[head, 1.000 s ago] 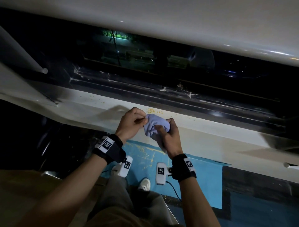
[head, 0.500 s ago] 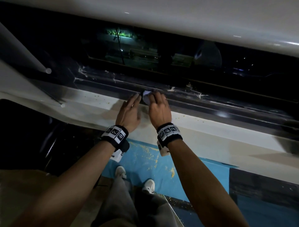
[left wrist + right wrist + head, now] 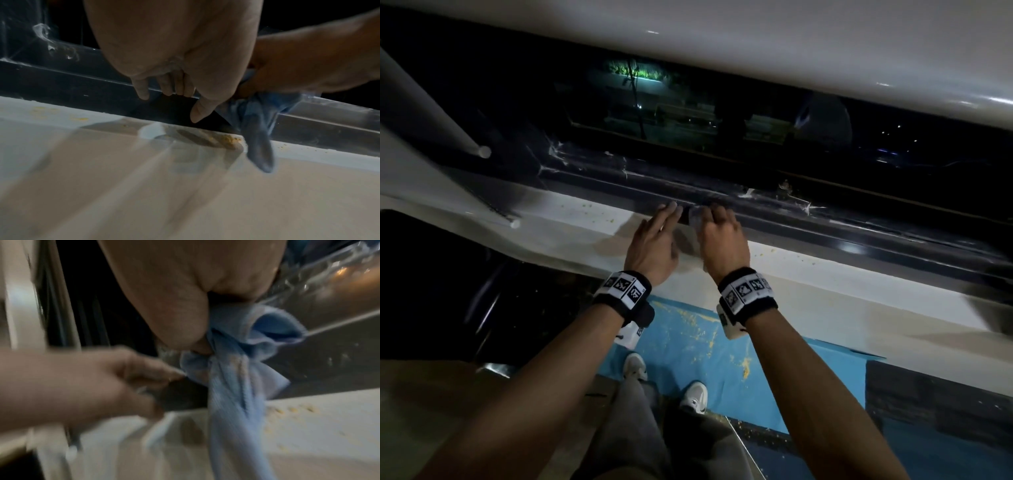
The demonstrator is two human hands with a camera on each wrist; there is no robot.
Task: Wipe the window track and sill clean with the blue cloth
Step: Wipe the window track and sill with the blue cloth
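Note:
My right hand [image 3: 722,236] grips the bunched blue cloth [image 3: 695,219] and holds it down at the near edge of the dark window track [image 3: 825,233]. In the right wrist view the cloth [image 3: 236,369] bulges out of the fist, and a long tail hangs over the white sill [image 3: 329,426]. My left hand [image 3: 654,240] lies close beside it with straight fingers reaching the track edge and holds nothing. In the left wrist view its fingers [image 3: 164,87] point at the track [image 3: 61,81], next to the cloth [image 3: 259,129]. Yellow crumbs [image 3: 230,139] lie on the sill.
More crumbs [image 3: 767,255] dot the sill [image 3: 585,222] right of my hands. Cobwebs [image 3: 804,205] cling to the track. A white rod [image 3: 482,150] ends at the upper left. Below the sill are a blue floor sheet [image 3: 774,377] and my shoes [image 3: 693,397].
A second ago both hands held the bunched cloth in front of the sill. They moved forward onto the track edge, and over the last half second they have barely shifted.

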